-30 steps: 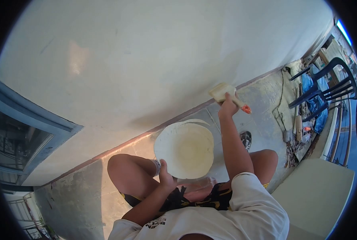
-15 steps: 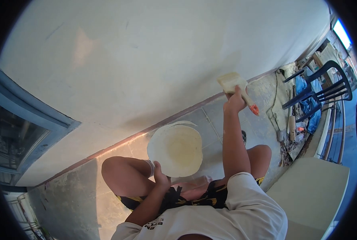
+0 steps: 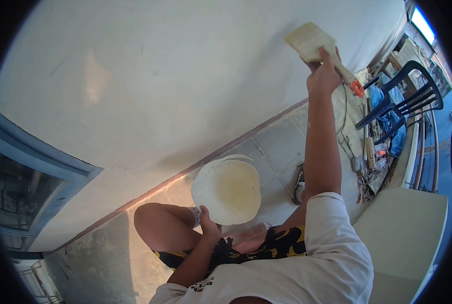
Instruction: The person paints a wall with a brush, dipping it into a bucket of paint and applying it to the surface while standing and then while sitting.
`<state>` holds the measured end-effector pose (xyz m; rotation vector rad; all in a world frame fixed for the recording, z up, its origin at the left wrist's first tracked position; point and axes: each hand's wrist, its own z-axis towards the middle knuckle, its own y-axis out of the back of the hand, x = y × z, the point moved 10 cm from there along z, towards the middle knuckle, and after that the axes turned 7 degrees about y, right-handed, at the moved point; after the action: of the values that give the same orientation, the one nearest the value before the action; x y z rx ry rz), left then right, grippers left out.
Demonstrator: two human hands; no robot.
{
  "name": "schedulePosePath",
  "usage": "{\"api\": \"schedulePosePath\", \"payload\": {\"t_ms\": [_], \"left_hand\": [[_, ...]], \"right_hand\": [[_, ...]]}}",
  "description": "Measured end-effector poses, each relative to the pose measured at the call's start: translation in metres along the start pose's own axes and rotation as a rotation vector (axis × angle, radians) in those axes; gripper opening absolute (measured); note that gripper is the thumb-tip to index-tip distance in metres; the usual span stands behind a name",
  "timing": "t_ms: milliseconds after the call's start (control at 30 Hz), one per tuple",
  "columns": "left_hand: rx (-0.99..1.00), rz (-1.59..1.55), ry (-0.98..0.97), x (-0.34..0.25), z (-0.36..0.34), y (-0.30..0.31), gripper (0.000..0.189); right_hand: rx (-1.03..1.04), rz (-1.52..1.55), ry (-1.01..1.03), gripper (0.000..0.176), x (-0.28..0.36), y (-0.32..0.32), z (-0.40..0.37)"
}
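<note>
Upper right of the frame, my right hand (image 3: 323, 76) has its grip clamped on the brush (image 3: 309, 40), bristles against the wall (image 3: 185, 76). Lower centre, my left hand (image 3: 209, 228) has its grip closed on the rim of the bucket (image 3: 227, 191). I'd press the bristles flat and hold the bucket level.

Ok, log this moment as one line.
right hand: grips paintbrush, bristles at wall | left hand: holds bucket by rim | person: crouched on tiled floor

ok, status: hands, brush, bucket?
Right hand shut on brush, bristles on the wall. Left hand grips bucket by the rim, at the knees. Chair stands apart, right of the brush.
</note>
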<state>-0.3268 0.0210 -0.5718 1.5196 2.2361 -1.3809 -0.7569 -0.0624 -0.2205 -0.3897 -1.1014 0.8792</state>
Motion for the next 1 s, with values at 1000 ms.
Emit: {"api": "schedulePosePath", "payload": {"t_ms": [1000], "left_hand": [[0.068, -0.091, -0.103, -0.013, -0.005, -0.016, 0.058]], "right_hand": [[0.073, 0.215, 0.063, 0.05, 0.054, -0.102, 0.033]]}}
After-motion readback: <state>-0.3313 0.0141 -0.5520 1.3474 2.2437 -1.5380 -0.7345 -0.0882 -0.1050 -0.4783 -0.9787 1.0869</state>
